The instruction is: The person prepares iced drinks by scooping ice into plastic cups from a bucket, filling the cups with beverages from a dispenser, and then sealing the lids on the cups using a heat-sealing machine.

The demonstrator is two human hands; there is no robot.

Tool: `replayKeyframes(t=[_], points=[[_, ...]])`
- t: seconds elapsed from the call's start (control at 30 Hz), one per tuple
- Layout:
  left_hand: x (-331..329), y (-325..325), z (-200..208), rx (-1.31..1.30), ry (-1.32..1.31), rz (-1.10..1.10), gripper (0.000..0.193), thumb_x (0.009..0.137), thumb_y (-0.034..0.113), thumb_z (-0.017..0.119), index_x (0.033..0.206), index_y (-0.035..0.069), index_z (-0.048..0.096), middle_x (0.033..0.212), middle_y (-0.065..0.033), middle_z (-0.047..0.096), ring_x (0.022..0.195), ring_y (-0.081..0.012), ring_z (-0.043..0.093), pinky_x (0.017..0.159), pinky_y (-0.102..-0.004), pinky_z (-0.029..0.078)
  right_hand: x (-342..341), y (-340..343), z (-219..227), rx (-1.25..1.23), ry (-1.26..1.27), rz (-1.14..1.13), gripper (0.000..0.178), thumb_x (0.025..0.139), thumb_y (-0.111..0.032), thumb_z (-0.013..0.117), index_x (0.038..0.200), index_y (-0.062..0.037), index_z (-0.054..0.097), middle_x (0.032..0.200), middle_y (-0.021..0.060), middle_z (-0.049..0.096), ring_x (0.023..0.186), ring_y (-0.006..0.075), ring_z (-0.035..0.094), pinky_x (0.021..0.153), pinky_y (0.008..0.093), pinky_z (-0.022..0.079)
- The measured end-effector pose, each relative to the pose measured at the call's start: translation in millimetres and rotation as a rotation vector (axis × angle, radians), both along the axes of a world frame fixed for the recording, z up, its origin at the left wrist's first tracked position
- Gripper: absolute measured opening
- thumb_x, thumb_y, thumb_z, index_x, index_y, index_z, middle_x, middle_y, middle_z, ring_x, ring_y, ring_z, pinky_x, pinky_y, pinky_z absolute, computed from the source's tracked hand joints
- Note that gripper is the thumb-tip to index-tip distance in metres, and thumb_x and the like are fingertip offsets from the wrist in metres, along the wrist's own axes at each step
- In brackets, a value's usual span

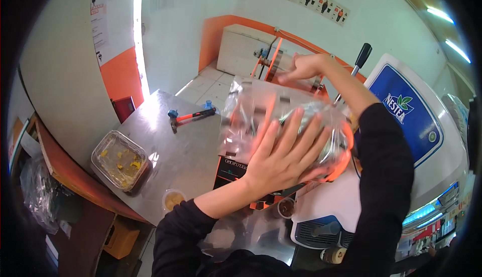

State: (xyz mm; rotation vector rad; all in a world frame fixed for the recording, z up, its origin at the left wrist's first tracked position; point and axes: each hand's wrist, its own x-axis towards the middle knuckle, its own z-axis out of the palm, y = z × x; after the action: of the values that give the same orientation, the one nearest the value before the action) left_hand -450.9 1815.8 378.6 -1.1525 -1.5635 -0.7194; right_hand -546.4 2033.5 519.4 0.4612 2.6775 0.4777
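My left hand [282, 152] lies flat with fingers spread against a roll of clear plastic film [251, 111] mounted on an orange and black sealing machine [236, 169]. My right hand [301, 67] reaches past the film to the machine's far top and rests on the orange frame there; what it grips is hidden by the film. A black-knobbed lever [362, 55] rises just right of that hand. Both arms wear black sleeves.
A steel table [186, 151] carries a hammer with an orange handle [190, 117], a clear lidded container of yellow pieces [119, 159] and a small cup of yellowish liquid [173, 199]. A white and blue drink dispenser [416, 126] stands on the right. A white cabinet [243, 51] sits by the far wall.
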Motion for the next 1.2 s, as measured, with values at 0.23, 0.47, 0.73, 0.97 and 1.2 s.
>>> replayKeyframes(t=[0.23,0.47,0.73,0.97,1.2], points=[[-9,-3,58,-0.133,-0.121,-0.214,0.046,0.076,0.045,0.061,0.100,0.006,0.062,0.095,-0.0081,0.059,0.095,-0.0281,0.052,0.092,-0.0484,0.034,42,10,93,0.014,0.850,-0.058,0.050,0.079,-0.055,0.058,0.100,-0.0104,0.067,0.094,0.0086,0.067,0.081,0.0213,0.064,0.073,0.0410,0.050],[-5,2,59,-0.167,-0.155,-0.181,0.042,0.076,0.045,0.061,0.094,0.008,0.063,0.087,-0.0075,0.058,0.086,-0.0251,0.053,0.085,-0.0445,0.037,105,77,82,-0.932,1.872,-0.206,0.044,0.092,-0.040,0.046,0.082,0.0019,0.056,0.053,0.0044,0.046,0.042,0.0168,0.046,0.039,0.0286,0.035],[3,13,47,-0.057,-0.025,-0.158,0.034,0.075,0.044,0.062,0.083,0.011,0.067,0.073,-0.0050,0.061,0.072,-0.0248,0.060,0.069,-0.0368,0.043,295,-160,-80,-1.047,2.160,0.568,0.042,0.097,-0.029,0.029,0.059,-0.0135,0.034,0.055,0.0005,0.031,0.052,0.0139,0.030,0.056,0.0319,0.027],[-20,28,47,0.074,0.057,-0.165,0.041,0.076,0.046,0.057,0.073,0.007,0.068,0.069,-0.0094,0.063,0.070,-0.0258,0.060,0.067,-0.0416,0.044,314,-194,-187,-0.832,2.127,0.634,0.047,0.094,-0.035,0.036,0.052,-0.0146,0.043,0.049,0.0007,0.041,0.047,0.0174,0.041,0.060,0.0385,0.035],[12,-1,66,-0.292,-0.474,-0.239,0.044,0.069,0.047,0.061,0.080,0.006,0.067,0.079,-0.0158,0.063,0.076,-0.0320,0.057,0.071,-0.0446,0.041,335,-180,-206,-0.459,2.169,0.614,0.030,0.091,-0.027,0.037,0.069,-0.0077,0.044,0.066,0.0093,0.045,0.066,0.0235,0.045,0.077,0.0448,0.039]])
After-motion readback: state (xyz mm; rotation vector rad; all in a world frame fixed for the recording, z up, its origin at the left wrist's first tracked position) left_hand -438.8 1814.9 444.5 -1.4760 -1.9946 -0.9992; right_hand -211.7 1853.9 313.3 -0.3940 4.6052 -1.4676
